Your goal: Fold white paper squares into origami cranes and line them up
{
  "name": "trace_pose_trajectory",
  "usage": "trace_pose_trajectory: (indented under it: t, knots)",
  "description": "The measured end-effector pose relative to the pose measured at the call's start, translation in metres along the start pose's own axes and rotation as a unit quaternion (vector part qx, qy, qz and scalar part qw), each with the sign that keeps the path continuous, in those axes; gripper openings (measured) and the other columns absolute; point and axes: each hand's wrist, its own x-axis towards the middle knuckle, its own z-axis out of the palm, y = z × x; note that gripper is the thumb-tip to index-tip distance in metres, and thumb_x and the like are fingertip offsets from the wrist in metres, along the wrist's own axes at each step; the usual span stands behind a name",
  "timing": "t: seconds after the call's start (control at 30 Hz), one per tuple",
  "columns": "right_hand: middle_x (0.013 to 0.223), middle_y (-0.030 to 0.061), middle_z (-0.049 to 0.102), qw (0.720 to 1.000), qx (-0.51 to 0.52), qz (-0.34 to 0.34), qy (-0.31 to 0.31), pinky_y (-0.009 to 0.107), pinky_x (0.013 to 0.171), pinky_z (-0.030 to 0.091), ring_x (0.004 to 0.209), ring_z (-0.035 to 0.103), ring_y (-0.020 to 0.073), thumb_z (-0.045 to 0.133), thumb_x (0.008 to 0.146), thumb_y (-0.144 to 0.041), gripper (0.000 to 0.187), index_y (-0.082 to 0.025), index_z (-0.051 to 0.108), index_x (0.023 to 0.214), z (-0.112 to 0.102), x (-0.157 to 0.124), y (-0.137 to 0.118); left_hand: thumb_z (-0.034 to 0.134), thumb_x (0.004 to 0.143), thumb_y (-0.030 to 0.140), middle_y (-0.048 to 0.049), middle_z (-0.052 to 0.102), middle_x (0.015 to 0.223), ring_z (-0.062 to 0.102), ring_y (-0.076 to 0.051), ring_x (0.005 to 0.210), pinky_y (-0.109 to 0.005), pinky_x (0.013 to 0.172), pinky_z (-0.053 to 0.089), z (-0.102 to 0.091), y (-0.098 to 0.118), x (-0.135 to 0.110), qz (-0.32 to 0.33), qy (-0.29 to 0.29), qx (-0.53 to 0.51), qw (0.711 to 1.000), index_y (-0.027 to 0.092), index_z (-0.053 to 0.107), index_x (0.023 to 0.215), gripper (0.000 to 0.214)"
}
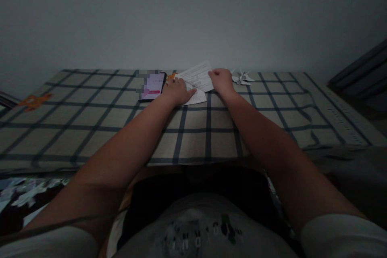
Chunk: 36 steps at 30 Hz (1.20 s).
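Note:
A printed white sheet of paper (196,75), partly folded, lies on the checked tablecloth near the wall. My left hand (178,90) rests flat on its left part, fingers spread and thumb stretched along a fold. With thumb and fingers closed, my right hand (222,80) pinches the sheet's right edge, which looks slightly raised. Just left of my left hand lies a phone (153,86) with a lit pinkish screen. To the right of my right hand sits a folded white paper piece with pointed ends (242,77).
The checked tablecloth (193,141) covers the table up to the pale wall (193,16). An orange pattern (35,100) shows at the far left. White scraps (28,193) lie below the front edge at left. A dark striped object (363,72) stands at right.

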Motion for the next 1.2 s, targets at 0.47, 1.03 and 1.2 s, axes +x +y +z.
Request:
trace_pose_trajectory:
  t: [0.47, 1.03, 1.2]
  knots:
    - [0.103, 0.0148, 0.084, 1.0, -0.01, 0.001, 0.009, 0.033, 0.079, 0.048, 0.093, 0.075, 0.0243, 0.061, 0.105, -0.021, 0.027, -0.009, 0.084, 0.099, -0.004, 0.0, -0.001, 0.039, 0.105, 0.068, -0.0273, 0.037, 0.179, 0.031, -0.045, 0.168, -0.053, 0.136, 0.032, -0.002, 0.002, -0.002, -0.002, -0.01, -0.005, 1.0, -0.002, 0.039, 0.167, 0.094]
    - [0.085, 0.0098, 0.074, 0.999, -0.025, -0.015, 0.023, 0.032, 0.074, 0.042, 0.079, 0.064, 0.0198, 0.059, 0.104, -0.021, 0.028, -0.01, 0.079, 0.088, -0.005, 0.003, 0.005, 0.042, 0.102, 0.071, -0.0271, 0.044, 0.175, 0.031, -0.045, 0.168, -0.054, 0.136, 0.031, 0.002, -0.002, 0.003, 0.003, 0.002, -0.012, 1.0, -0.002, 0.044, 0.164, 0.096]
    - [0.079, 0.0054, 0.069, 0.997, -0.025, 0.01, 0.071, 0.031, 0.076, 0.043, 0.078, 0.06, 0.018, 0.059, 0.105, -0.024, 0.03, -0.012, 0.075, 0.083, -0.016, 0.008, 0.012, 0.036, 0.105, 0.069, -0.0289, 0.04, 0.176, 0.029, -0.045, 0.169, -0.054, 0.138, 0.027, 0.005, -0.002, 0.005, 0.002, 0.009, 0.007, 1.0, -0.004, 0.043, 0.164, 0.094]
